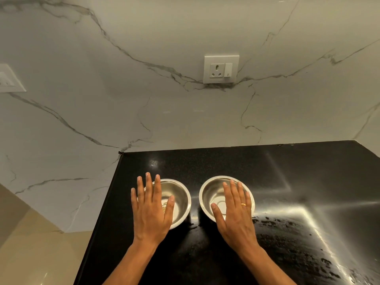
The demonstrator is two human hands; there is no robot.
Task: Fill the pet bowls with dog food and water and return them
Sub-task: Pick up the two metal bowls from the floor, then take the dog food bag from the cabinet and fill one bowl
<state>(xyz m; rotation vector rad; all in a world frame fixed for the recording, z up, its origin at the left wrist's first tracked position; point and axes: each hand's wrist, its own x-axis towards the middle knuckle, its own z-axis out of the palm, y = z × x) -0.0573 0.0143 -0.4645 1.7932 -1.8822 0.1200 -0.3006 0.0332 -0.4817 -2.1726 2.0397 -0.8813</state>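
Two steel pet bowls stand side by side on a black countertop (pixel 287 182). The left bowl (pixel 181 194) shows a little brownish dog food under my palm. My left hand (pixel 151 208) hovers flat over its left half, fingers spread, holding nothing. The right bowl (pixel 211 192) looks shiny inside; whether it holds water I cannot tell. My right hand (pixel 235 210), with a gold ring, is flat above its right half, fingers apart and holding nothing.
A marble-pattern wall rises behind the counter, with a white socket and switch (pixel 221 69) above the bowls and another plate (pixel 9 78) at far left. The counter's left edge (pixel 96 233) drops to a beige floor. The counter surface at right shows bright glare.
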